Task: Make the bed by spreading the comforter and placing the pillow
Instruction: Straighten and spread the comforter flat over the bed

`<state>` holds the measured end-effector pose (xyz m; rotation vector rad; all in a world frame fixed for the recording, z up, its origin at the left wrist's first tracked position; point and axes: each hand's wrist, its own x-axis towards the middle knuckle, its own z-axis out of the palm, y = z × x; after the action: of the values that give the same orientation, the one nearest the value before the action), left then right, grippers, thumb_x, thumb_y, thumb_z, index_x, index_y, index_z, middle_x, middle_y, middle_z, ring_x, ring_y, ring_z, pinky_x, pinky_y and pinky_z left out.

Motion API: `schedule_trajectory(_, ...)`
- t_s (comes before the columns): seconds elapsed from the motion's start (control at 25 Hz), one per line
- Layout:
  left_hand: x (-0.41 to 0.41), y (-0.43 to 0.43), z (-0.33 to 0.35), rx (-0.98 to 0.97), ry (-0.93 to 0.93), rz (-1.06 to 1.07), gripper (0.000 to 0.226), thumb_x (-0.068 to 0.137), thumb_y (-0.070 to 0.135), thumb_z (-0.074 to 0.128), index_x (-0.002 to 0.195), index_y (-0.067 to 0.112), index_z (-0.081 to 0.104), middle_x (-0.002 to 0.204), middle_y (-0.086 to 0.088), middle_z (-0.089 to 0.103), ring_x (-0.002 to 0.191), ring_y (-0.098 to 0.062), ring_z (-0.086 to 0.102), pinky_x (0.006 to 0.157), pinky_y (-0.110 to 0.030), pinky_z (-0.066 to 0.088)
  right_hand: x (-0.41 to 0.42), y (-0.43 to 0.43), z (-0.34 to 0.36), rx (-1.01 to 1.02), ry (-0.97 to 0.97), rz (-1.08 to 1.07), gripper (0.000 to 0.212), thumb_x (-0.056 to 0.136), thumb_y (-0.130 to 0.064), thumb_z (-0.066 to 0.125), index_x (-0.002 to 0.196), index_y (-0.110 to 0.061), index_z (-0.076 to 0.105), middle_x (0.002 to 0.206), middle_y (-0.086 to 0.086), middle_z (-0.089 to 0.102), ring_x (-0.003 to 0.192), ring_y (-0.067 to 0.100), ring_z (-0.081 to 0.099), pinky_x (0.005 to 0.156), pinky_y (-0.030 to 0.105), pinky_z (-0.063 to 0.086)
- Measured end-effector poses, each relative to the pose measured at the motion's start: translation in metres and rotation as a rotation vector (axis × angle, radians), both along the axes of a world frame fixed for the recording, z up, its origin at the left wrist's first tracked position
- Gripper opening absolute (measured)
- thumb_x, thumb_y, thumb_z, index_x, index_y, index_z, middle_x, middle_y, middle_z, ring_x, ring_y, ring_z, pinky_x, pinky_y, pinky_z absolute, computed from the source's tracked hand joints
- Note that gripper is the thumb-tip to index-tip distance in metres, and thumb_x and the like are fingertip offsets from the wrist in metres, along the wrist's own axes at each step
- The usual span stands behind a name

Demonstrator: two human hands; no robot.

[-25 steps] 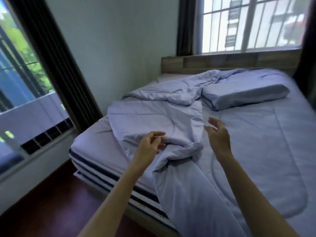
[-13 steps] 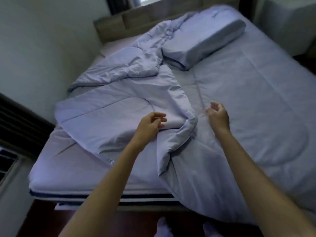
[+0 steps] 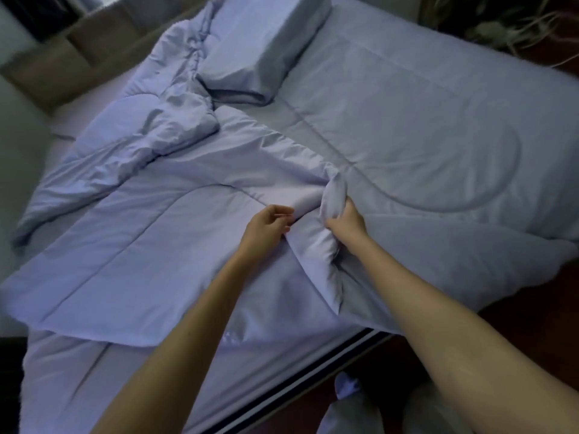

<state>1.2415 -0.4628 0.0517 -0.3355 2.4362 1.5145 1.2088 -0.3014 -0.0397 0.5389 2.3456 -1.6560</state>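
Bed [image 3: 72, 380], unmade: comforter [image 3: 407, 136], seemingly soft, light, bulky; my right hand [image 3: 346, 222] grips its bunched fold, left hand [image 3: 266, 228] pinches alongside.

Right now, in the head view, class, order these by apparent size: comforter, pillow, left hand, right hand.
1. comforter
2. pillow, though it lies farther away
3. left hand and right hand: alike, so unranked

The right hand [image 3: 346, 219] grips a fold of the comforter [image 3: 407, 136] — the left hand [image 3: 266, 228] sits just left of that grip. Far behind the grip lies the pillow [image 3: 266, 48]; the folded-over part spreads left, on the mattress [image 3: 78, 371].
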Motion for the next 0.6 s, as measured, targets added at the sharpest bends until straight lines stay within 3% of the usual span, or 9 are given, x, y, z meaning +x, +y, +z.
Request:
schedule_trajectory(0.08, -0.007, -0.006, -0.006, -0.090, 0.060, 0.036, 0.033, 0.089, 0.018, 0.058, 0.122, 0.017, 0.055, 0.113, -0.006, 0.063, 0.094, -0.019, 0.060, 0.084, -0.034, 0.051, 0.018, -0.009, 0.011, -0.134, 0.075, 0.110, 0.038, 0.079, -0.011, 0.069, 0.115, -0.012, 0.058, 0.102, 0.009, 0.066, 0.093, 0.017, 0.063, 0.073, 0.022, 0.046)
schedule_trajectory(0.16, -0.014, -0.002, -0.006, -0.134, 0.104, 0.097, 0.060, 0.088, 0.028, 0.063, 0.139, 0.011, 0.036, 0.132, -0.013, 0.049, 0.119, -0.025, 0.051, 0.103, -0.039, 0.043, 0.041, -0.021, 0.027, -0.228, 0.130, 0.306, 0.032, 0.082, -0.001, 0.066, 0.110, -0.014, 0.059, 0.094, 0.000, 0.064, 0.079, -0.004, 0.061, 0.074, 0.017, 0.043)
schedule_trajectory(0.2, -0.017, 0.002, -0.007, -0.173, 0.110, 0.092, 0.071, 0.086, 0.035, 0.064, 0.143, 0.011, 0.029, 0.139, -0.017, 0.041, 0.128, -0.029, 0.044, 0.109, -0.041, 0.038, 0.054, -0.026, 0.037, -0.216, 0.139, 0.408, 0.032, 0.084, 0.002, 0.061, 0.113, -0.012, 0.060, 0.097, -0.001, 0.064, 0.082, -0.006, 0.060, 0.078, 0.015, 0.042)
schedule_trajectory(0.28, -0.016, 0.005, -0.010, -0.353, 0.086, 0.043, 0.084, 0.082, 0.050, 0.064, 0.146, 0.016, 0.022, 0.149, -0.020, 0.026, 0.136, -0.036, 0.033, 0.114, -0.044, 0.029, 0.077, -0.033, 0.052, -0.036, 0.119, 0.668, 0.031, 0.086, -0.003, 0.056, 0.117, -0.006, 0.062, 0.108, 0.006, 0.065, 0.098, 0.010, 0.060, 0.082, 0.017, 0.040)
schedule_trajectory(0.32, -0.014, 0.003, -0.011, -0.475, 0.071, 0.029, 0.090, 0.079, 0.054, 0.065, 0.148, 0.019, 0.019, 0.152, -0.020, 0.018, 0.138, -0.039, 0.029, 0.114, -0.046, 0.028, 0.088, -0.034, 0.056, 0.006, 0.085, 0.792, 0.026, 0.085, -0.005, 0.057, 0.110, -0.005, 0.064, 0.106, 0.008, 0.066, 0.096, 0.013, 0.058, 0.079, 0.018, 0.040)
schedule_trajectory(0.44, 0.010, -0.027, -0.016, -0.781, -0.012, -0.017, 0.090, 0.082, 0.038, 0.067, 0.150, 0.034, 0.008, 0.158, -0.018, -0.006, 0.133, -0.048, 0.031, 0.105, -0.052, 0.036, 0.132, -0.033, 0.061, -0.132, -0.059, 1.061, 0.016, 0.070, 0.000, 0.061, 0.073, -0.014, 0.066, 0.067, -0.009, 0.064, 0.060, -0.002, 0.055, 0.061, 0.009, 0.043)
schedule_trajectory(0.52, 0.037, -0.058, -0.019, -0.909, -0.066, -0.106, 0.082, 0.084, 0.016, 0.060, 0.148, 0.041, 0.016, 0.158, -0.018, 0.004, 0.124, -0.045, 0.044, 0.098, -0.049, 0.043, 0.158, -0.036, 0.057, -0.097, -0.136, 1.220, 0.018, 0.071, 0.006, 0.060, 0.080, -0.007, 0.069, 0.069, -0.004, 0.063, 0.052, -0.009, 0.052, 0.059, 0.007, 0.043)
schedule_trajectory(0.6, 0.070, -0.092, -0.018, -0.920, -0.029, -0.053, 0.068, 0.079, 0.005, 0.053, 0.138, 0.034, 0.040, 0.138, -0.023, 0.046, 0.110, -0.042, 0.057, 0.089, -0.045, 0.048, 0.175, -0.039, 0.051, -0.061, -0.151, 1.407, 0.031, 0.074, 0.007, 0.062, 0.104, -0.001, 0.067, 0.089, 0.003, 0.064, 0.063, -0.011, 0.056, 0.070, 0.010, 0.045)
